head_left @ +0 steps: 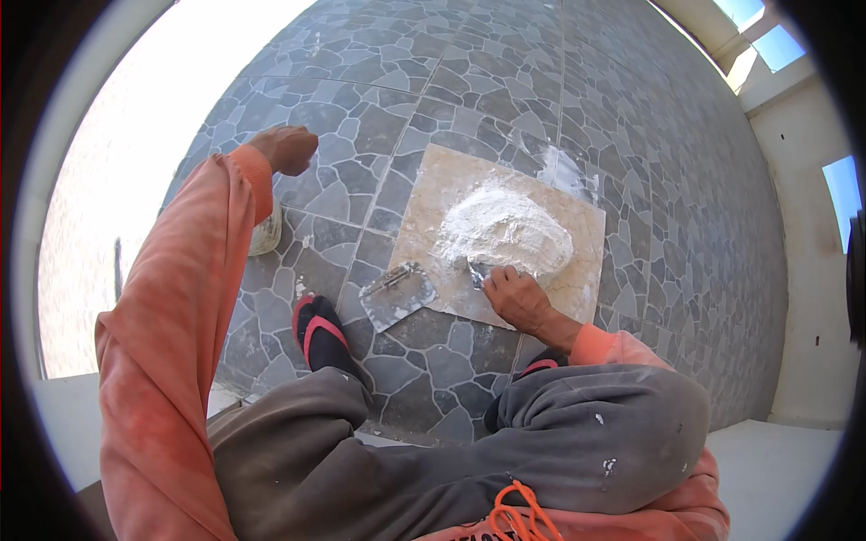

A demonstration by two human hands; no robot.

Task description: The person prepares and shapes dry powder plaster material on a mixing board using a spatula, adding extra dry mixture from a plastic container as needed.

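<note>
A heap of white powder or plaster [505,227] lies on a square beige tile [419,194]. At the heap's near edge, my right hand [516,296] grips a small scraper [478,272] whose blade touches the white material. A flat metal trowel [397,298] smeared with white rests across the tile's near left corner. My left hand [287,149] is raised at the upper left, away from the tile, with its fingers curled; whether it holds anything is hidden.
A pale bucket [267,233] stands partly behind my left sleeve. White smears [564,171] mark the stone-patterned floor [379,117] beyond the tile. My sandalled feet [320,332] are at the tile's near side. A pale wall [803,243] rises on the right.
</note>
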